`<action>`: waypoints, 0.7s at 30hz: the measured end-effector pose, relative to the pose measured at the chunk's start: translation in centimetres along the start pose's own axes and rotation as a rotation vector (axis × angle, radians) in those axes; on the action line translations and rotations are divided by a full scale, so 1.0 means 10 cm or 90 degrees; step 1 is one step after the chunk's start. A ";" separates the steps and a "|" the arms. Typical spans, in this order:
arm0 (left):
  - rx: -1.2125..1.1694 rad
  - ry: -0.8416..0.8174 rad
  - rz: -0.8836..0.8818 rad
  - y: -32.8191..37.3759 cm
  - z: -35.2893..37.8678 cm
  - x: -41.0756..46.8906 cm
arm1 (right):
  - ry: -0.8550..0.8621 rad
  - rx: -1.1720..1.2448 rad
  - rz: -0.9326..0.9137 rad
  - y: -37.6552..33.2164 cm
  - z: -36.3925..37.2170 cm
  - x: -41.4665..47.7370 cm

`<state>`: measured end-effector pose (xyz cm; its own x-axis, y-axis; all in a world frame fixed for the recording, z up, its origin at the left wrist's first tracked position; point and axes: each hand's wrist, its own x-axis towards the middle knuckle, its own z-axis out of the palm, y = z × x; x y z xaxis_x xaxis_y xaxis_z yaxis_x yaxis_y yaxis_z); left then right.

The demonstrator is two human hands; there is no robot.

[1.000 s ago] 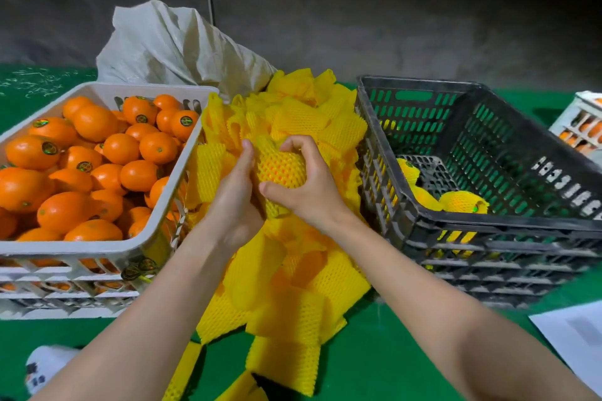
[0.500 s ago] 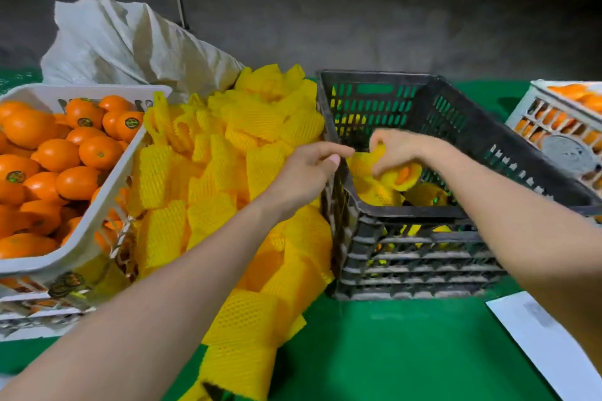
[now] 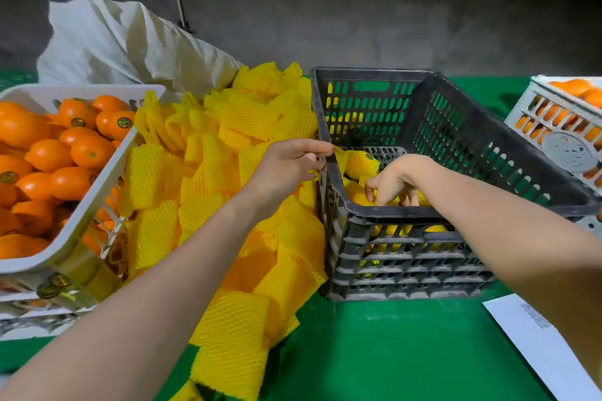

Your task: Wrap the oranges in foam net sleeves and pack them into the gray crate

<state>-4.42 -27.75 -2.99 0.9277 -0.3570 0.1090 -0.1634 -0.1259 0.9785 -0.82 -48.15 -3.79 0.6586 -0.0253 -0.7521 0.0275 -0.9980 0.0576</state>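
Observation:
The gray crate (image 3: 462,208) stands right of centre and holds several oranges wrapped in yellow foam net, one wrapped orange (image 3: 361,162) showing a sticker. My right hand (image 3: 392,177) reaches down inside the crate, its thumb and fingers curled over a wrapped orange (image 3: 356,197) at the front; the fingertips are partly hidden by the front rim. My left hand (image 3: 288,166) hovers relaxed at the crate's left rim and holds nothing. A heap of yellow foam net sleeves (image 3: 228,205) lies between the crates. Bare oranges (image 3: 49,156) fill the white crate (image 3: 107,185) on the left.
A crumpled white sack (image 3: 130,45) lies behind the sleeves. Another white crate of oranges (image 3: 566,137) stands at the far right. A white sheet of paper (image 3: 540,338) lies on the green table cover (image 3: 391,352) at the front right.
My right hand has carried the wrapped orange from above the sleeve heap over the rim and down into the gray crate. My left hand let go and followed to the crate's left rim.

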 end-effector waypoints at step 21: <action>-0.072 0.300 -0.123 -0.29 -1.41 -0.71 | 0.453 0.256 -0.174 -2.25 0.28 0.18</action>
<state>-5.86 -11.82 -4.10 0.9920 0.1212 -0.0342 0.0391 -0.0383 0.9985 -2.33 -25.92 -8.27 0.9861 0.1268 -0.1071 0.0735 -0.9122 -0.4030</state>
